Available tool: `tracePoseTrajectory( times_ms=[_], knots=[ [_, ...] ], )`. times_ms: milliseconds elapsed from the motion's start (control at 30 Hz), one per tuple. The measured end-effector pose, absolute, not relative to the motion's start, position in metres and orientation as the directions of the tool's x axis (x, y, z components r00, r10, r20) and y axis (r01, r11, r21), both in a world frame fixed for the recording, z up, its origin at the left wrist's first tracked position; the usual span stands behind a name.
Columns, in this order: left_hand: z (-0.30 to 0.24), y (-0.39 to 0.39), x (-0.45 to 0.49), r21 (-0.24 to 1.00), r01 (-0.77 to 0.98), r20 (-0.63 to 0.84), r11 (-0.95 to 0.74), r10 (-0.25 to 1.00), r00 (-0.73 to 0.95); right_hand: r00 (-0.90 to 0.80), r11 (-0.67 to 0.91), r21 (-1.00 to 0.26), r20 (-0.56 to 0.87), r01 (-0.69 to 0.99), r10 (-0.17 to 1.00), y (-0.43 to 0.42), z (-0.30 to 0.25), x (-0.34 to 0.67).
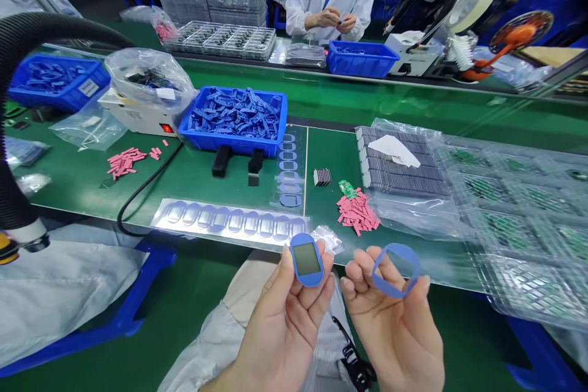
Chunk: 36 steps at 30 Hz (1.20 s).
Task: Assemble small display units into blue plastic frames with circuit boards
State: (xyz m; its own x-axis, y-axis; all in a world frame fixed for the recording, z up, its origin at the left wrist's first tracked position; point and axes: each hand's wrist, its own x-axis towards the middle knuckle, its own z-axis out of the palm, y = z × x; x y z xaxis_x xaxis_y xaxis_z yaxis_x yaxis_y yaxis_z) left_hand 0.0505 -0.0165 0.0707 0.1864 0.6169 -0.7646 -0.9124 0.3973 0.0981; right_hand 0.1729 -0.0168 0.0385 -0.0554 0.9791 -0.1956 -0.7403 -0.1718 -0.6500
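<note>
In front of the table edge, my left hand (294, 318) grips a small oval blue device panel (306, 260) with a grey display window, its screen side facing me. Beside it, my right hand (395, 324) pinches a blue oval film frame (380, 285) with a clear middle, held between thumb and fingers. The two pieces are apart. Behind my left hand lies a sheet of blue oval stickers (229, 220) along the table edge. A crumpled clear plastic piece (327, 237) rests just beyond my fingers.
A blue bin of blue plastic parts (236, 116) stands mid-table. Pink strips (358, 213) lie near a green circuit board (348, 189). Clear trays (533, 220) and grey stacked parts (404, 162) occupy the right. A black hose (18, 104) arches at left. A co-worker (331, 0) sits opposite.
</note>
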Motion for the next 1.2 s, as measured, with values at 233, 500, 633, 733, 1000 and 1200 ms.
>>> tracePoseTrajectory(
  times_ms=[233,500,633,733,1000,1200],
  knots=[
    [0.0716,-0.0210,0.0493,0.043,-0.916,-0.653,0.400,0.705,0.277,-0.054,-0.186,-0.646,-0.218,-0.741,0.974,-0.0204,0.0412,0.1680],
    [0.0737,-0.0242,0.0497,0.010,-0.912,-0.622,0.410,0.717,0.315,-0.031,-0.171,-0.680,-0.214,-0.713,0.976,-0.0220,0.0432,0.1682],
    [0.0761,-0.0257,0.0504,-0.007,-0.926,-0.585,0.379,0.749,0.311,-0.019,-0.123,-0.730,-0.150,-0.672,0.989,-0.0206,0.0394,0.1685],
    [0.0782,-0.0257,0.0507,-0.005,-0.934,-0.603,0.356,0.744,0.287,-0.018,-0.085,-0.750,-0.097,-0.656,0.995,-0.0194,0.0362,0.1693],
    [0.0757,-0.0262,0.0493,-0.035,-0.923,-0.544,0.383,0.768,0.339,-0.034,-0.062,-0.750,-0.052,-0.659,0.998,-0.0189,0.0397,0.1699],
    [0.0794,-0.0244,0.0496,-0.040,-0.913,-0.577,0.406,0.736,0.353,0.010,-0.022,-0.781,-0.035,-0.624,0.999,-0.0208,0.0398,0.1707]
  ],
)
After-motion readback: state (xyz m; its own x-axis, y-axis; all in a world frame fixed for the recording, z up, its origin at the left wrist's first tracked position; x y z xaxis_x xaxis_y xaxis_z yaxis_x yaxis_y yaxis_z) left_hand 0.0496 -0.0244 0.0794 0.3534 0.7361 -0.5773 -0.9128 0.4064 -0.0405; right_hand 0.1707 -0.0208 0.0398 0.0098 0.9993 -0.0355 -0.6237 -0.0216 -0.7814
